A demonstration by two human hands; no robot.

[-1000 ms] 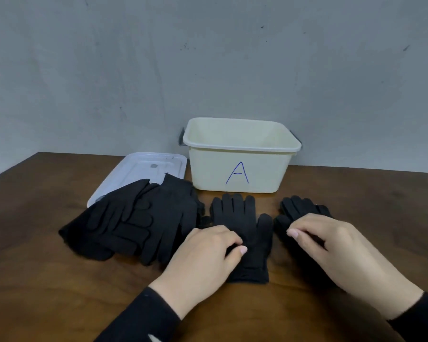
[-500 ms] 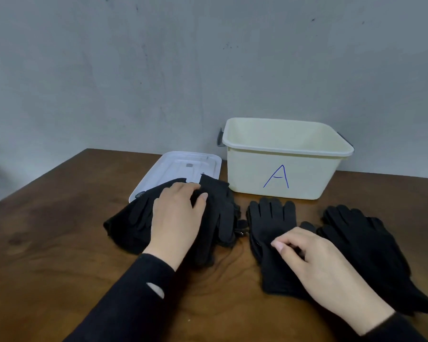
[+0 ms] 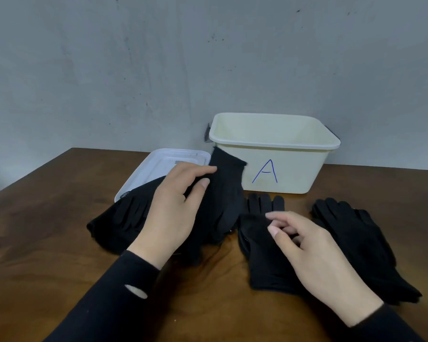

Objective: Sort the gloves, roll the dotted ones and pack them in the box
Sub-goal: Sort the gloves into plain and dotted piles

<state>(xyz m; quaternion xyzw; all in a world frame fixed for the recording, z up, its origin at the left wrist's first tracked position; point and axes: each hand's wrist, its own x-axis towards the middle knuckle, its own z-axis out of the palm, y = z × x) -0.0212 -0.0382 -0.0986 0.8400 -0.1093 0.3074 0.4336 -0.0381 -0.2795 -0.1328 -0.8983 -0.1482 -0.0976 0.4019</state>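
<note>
Since a moment ago the left hand (image 3: 176, 208) has closed on one black glove (image 3: 223, 191) from the pile of gloves (image 3: 124, 223) and lifted it, so its cuff now stands up in front of the box's left corner. Thumb and fingers pinch the fabric near the cuff. The right hand (image 3: 304, 245) rests on the single glove (image 3: 260, 253) lying flat in the middle, fingers loosely curled with the tips close together; I cannot tell whether they pinch any cloth. Another stack of gloves (image 3: 356, 240) lies just to the right of it. The cream box (image 3: 274, 154), marked with a blue A, stands open against the wall, its white lid (image 3: 158, 166) flat beside it, partly under the pile, all on the brown table (image 3: 47, 218).
</note>
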